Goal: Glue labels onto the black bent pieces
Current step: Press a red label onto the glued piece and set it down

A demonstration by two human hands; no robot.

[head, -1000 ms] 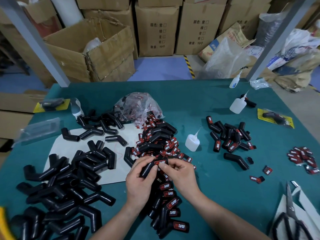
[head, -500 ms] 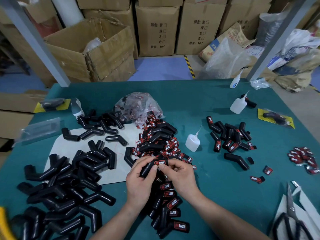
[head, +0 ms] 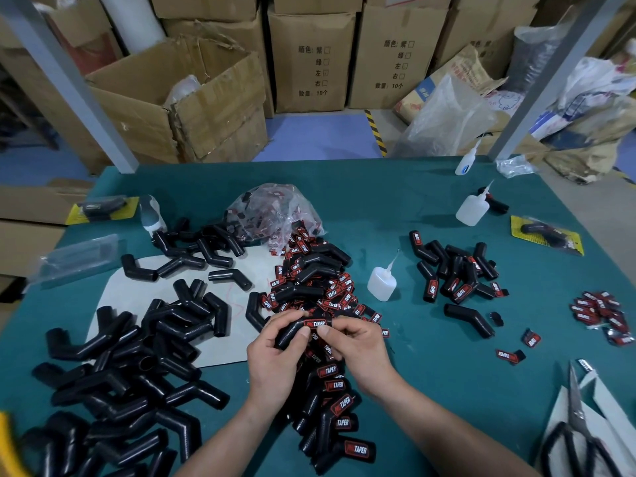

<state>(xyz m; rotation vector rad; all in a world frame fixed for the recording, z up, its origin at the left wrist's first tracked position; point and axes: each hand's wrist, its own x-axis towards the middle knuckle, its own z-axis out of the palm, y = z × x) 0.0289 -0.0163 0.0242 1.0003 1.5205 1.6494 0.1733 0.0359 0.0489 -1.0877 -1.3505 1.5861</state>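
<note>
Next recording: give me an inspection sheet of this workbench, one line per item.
Surface: green-covered table, white sheet on its left part.
Job's things: black bent rubber piece carrying red-and-black label, in both hands; unlabelled pile left, labelled pile centre; white glue bottle nearby.
Clutter: black-handled scissors, clear bag of labels.
Grips: left hand holds the piece; right hand pinches the label.
Cables: nothing seen.
Surroundings: brown cardboard boxes behind.

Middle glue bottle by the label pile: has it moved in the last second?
No. The glue bottle stands in the same spot, just right of the label pile and left of the labelled black pieces.
</note>
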